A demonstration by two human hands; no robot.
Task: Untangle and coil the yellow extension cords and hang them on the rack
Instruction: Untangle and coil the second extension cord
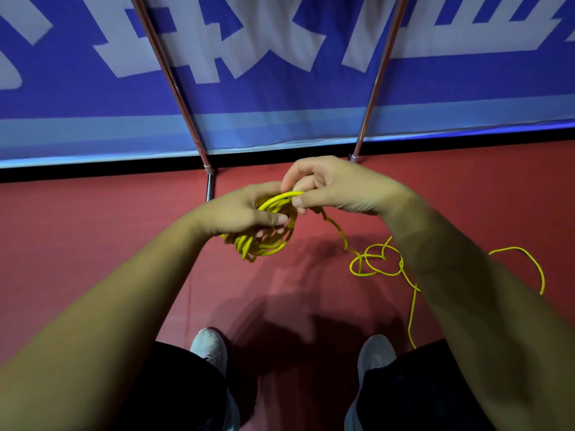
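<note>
The yellow cord is partly wound up and partly loose on the floor. The wound part is a small bundle of loops held out in front of the person, above the red floor. The left hand has it: its grip is curled round the loops, thumb lying across the near side and fingertips showing through the middle of the bundle. Some loops hang out below the palm.

The right hand comes in from the other side, just beside the left one. Its grip pinches a strand at the top of the bundle between the thumb and the bent fingers. From under this hand the cord drops away to the right and down to the floor. There it lies in a loose tangle of crossing loops, partly hidden behind the right forearm. One wide arc of it shows again on the far side of that forearm, and a single strand runs back along the floor toward the person's right shoe.

The left shoe stands apart from it, both pale, with dark shorts at the bottom edge of the view.

Past the hands, two shiny metal poles rise at a slant from the floor, well apart from each other. Behind them hangs a blue banner with big white lettering.
</note>
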